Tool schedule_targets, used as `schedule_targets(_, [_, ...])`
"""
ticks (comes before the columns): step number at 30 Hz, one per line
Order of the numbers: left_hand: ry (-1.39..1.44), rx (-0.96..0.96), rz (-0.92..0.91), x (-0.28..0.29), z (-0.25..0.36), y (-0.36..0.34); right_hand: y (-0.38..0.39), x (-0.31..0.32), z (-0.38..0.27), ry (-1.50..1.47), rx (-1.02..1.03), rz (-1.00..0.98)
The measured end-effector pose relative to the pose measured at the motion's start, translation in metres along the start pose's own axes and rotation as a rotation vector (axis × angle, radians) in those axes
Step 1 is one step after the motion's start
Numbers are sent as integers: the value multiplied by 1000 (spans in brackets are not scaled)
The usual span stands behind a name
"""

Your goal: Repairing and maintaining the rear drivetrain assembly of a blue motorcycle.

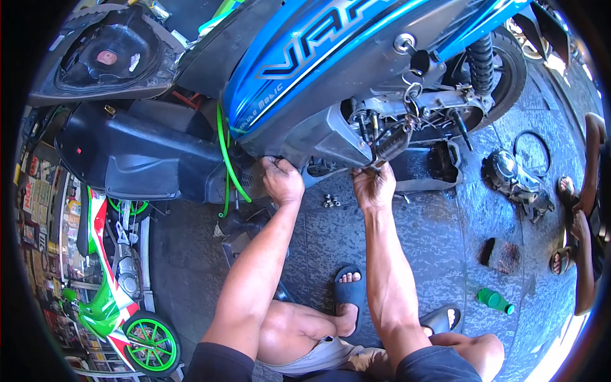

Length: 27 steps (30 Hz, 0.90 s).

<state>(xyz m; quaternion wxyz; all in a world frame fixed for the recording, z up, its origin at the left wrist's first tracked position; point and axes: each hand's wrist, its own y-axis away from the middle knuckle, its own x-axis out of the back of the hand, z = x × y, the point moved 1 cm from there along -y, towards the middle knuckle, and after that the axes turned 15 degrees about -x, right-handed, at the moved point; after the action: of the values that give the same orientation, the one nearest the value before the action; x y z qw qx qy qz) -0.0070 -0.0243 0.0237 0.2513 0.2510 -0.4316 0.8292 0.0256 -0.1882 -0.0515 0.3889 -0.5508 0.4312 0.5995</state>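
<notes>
A blue and black scooter [305, 60] stands across the upper part of the head view, its engine side exposed. My left hand [282, 181] is closed on the bottom edge of its dark side panel [302, 137], thumb uppermost. Further right, my right hand [374, 186] is turned palm toward me. Its fingers are bent up around the panel's lower rear corner, with the fingertips partly hidden. A bright green hose [224, 146] hangs just left of my left hand. Right of my right hand, a grey-black tray-like part [433, 169] lies under the scooter.
Small metal parts [331, 201] lie on the floor between my forearms. An engine cover [509, 175], a dark block [501, 256] and a green bottle [495, 299] are to the right. Another person's arm [590, 172] shows there. A green-wheeled motorbike [118, 286] stands left.
</notes>
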Motion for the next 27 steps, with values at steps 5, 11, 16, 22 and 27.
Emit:
schedule_targets(5, [-12,19,-15,2,2,-1,-6,-5,7,-137,-37,-55])
schedule_targets(11, [1,0,-10,-5,7,1,-34,27,-15,-124,0,24])
schedule_targets(16, [-15,-36,20,-8,2,2,-32,1,-9,-240,-21,48])
schedule_targets(22, [-38,-56,46,-4,-5,-2,-16,-18,2,-202,-81,365])
schedule_targets(27, [-11,-6,26,-7,4,1,-17,-20,-11,-102,-115,194])
